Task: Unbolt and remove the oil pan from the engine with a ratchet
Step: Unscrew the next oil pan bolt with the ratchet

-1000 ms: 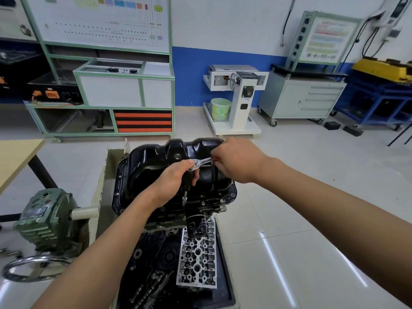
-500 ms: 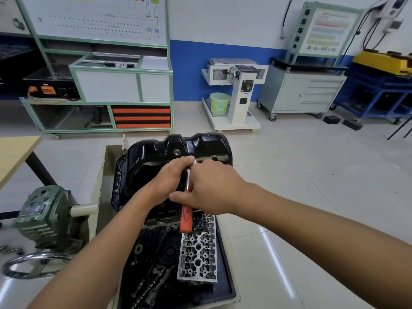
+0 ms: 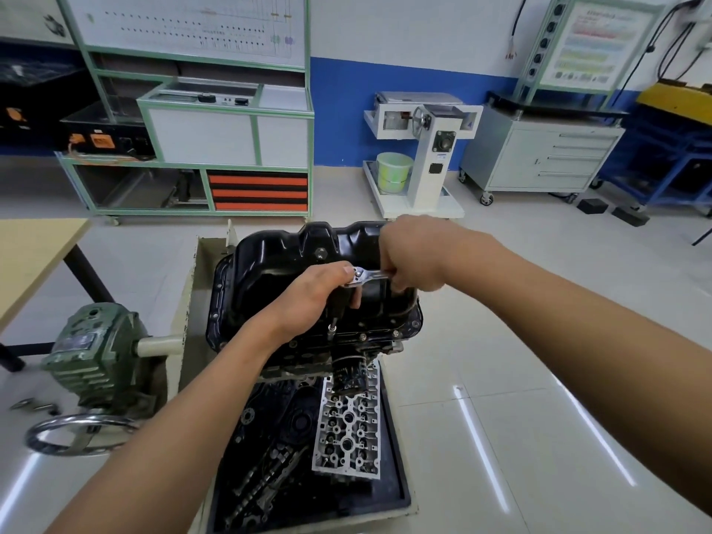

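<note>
Sitting upturned on the engine (image 3: pixel 339 360) on its stand, the black oil pan (image 3: pixel 277 260) fills the middle of the scene, above a tray (image 3: pixel 400 491) holding a cylinder head (image 3: pixel 348 422). Left hand (image 3: pixel 312 298) curls closed around the ratchet (image 3: pixel 364 277) head and its extension, which drops to a bolt (image 3: pixel 333 328) on the pan's near flange. Right hand (image 3: pixel 414 254) grips the handle, fist closed, out over the pan's right side.

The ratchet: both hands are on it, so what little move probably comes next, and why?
Probably another swing of the handle. The left hand steadies the ratchet head over a socket extension standing on a bolt at the oil pan flange, and the right hand grips the handle. The pan sits on the engine with other flange bolts visible.
</note>
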A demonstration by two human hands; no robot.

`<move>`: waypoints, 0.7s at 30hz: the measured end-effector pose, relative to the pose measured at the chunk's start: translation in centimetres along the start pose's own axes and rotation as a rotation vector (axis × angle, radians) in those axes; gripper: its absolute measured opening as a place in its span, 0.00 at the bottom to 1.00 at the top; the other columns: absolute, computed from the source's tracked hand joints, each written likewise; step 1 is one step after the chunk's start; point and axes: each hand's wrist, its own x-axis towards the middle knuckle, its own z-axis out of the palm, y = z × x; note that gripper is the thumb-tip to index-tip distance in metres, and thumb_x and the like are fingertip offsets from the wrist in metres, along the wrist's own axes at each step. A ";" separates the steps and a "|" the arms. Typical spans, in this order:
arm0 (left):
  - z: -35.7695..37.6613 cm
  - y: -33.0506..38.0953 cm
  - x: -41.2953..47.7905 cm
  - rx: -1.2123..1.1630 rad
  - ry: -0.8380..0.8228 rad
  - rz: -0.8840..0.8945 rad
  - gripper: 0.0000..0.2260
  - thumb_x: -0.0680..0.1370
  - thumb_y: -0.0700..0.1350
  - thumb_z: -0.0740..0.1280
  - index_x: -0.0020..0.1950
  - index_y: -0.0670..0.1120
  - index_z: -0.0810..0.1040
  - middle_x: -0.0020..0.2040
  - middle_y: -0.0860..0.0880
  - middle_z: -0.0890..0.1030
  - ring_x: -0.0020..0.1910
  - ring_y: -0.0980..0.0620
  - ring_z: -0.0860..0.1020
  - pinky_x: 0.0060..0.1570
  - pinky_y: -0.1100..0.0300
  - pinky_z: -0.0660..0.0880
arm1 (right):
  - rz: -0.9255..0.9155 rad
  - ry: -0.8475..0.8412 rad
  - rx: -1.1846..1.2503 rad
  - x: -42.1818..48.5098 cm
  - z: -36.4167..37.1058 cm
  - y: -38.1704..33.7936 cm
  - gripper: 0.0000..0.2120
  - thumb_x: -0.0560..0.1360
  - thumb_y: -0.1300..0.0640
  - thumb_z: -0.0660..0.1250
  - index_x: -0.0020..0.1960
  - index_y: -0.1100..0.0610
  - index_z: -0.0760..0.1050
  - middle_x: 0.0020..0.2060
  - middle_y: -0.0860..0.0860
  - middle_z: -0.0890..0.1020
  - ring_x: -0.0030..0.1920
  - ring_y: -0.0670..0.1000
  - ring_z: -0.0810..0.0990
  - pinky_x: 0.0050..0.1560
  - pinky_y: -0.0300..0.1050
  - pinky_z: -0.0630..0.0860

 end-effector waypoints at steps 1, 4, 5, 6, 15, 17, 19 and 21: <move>0.1 0.1 0.2 0.001 0.003 -0.009 0.23 0.76 0.60 0.58 0.43 0.40 0.79 0.40 0.46 0.81 0.44 0.46 0.76 0.48 0.53 0.73 | -0.004 0.122 -0.060 0.8 0.1 -0.1 0.11 0.73 0.59 0.70 0.35 0.54 0.72 0.29 0.49 0.69 0.29 0.52 0.71 0.33 0.43 0.67; 0.2 0.2 0.6 -0.016 0.008 -0.050 0.22 0.77 0.59 0.58 0.41 0.42 0.79 0.38 0.45 0.80 0.42 0.45 0.75 0.47 0.50 0.71 | -0.099 0.309 -0.056 3.3 1.0 -0.9 0.10 0.76 0.62 0.63 0.52 0.54 0.81 0.42 0.53 0.78 0.45 0.59 0.77 0.42 0.47 0.72; 0.2 0.2 0.7 -0.020 0.013 -0.055 0.23 0.76 0.60 0.58 0.40 0.42 0.79 0.37 0.46 0.80 0.41 0.45 0.75 0.48 0.50 0.70 | -0.149 0.312 -0.039 4.0 1.3 -1.1 0.12 0.76 0.61 0.62 0.54 0.53 0.82 0.50 0.53 0.81 0.52 0.58 0.77 0.46 0.48 0.75; 0.1 0.2 0.8 -0.024 0.018 -0.055 0.24 0.75 0.61 0.57 0.39 0.42 0.79 0.36 0.46 0.79 0.41 0.46 0.74 0.48 0.50 0.70 | -0.205 0.326 -0.026 4.7 1.7 -1.2 0.13 0.76 0.61 0.62 0.55 0.52 0.82 0.56 0.51 0.81 0.54 0.55 0.75 0.48 0.48 0.74; 0.6 0.2 0.9 -0.082 0.083 -0.077 0.20 0.79 0.57 0.54 0.37 0.49 0.77 0.35 0.46 0.76 0.40 0.47 0.71 0.49 0.51 0.68 | -0.278 0.326 -0.012 4.5 3.1 0.1 0.16 0.79 0.60 0.59 0.64 0.53 0.76 0.66 0.46 0.77 0.60 0.54 0.73 0.59 0.50 0.72; 0.7 0.2 0.9 -0.068 0.071 -0.077 0.20 0.79 0.57 0.54 0.39 0.45 0.76 0.34 0.47 0.76 0.40 0.46 0.71 0.47 0.53 0.68 | -0.217 0.309 -0.022 3.4 3.1 0.5 0.11 0.79 0.59 0.60 0.59 0.54 0.75 0.58 0.49 0.80 0.56 0.56 0.74 0.54 0.54 0.75; 0.5 0.2 0.8 -0.074 0.074 -0.079 0.20 0.79 0.57 0.54 0.41 0.44 0.75 0.35 0.47 0.76 0.41 0.46 0.71 0.48 0.53 0.69 | -0.146 0.293 -0.044 2.2 3.0 0.7 0.05 0.78 0.58 0.62 0.52 0.55 0.74 0.49 0.52 0.80 0.50 0.57 0.76 0.44 0.51 0.74; 0.4 0.3 0.7 -0.078 0.080 -0.071 0.20 0.79 0.56 0.54 0.41 0.42 0.75 0.36 0.45 0.76 0.41 0.45 0.72 0.49 0.51 0.69 | -0.083 0.261 -0.063 1.0 2.8 0.7 0.03 0.77 0.56 0.64 0.45 0.54 0.71 0.43 0.53 0.76 0.42 0.57 0.75 0.38 0.47 0.69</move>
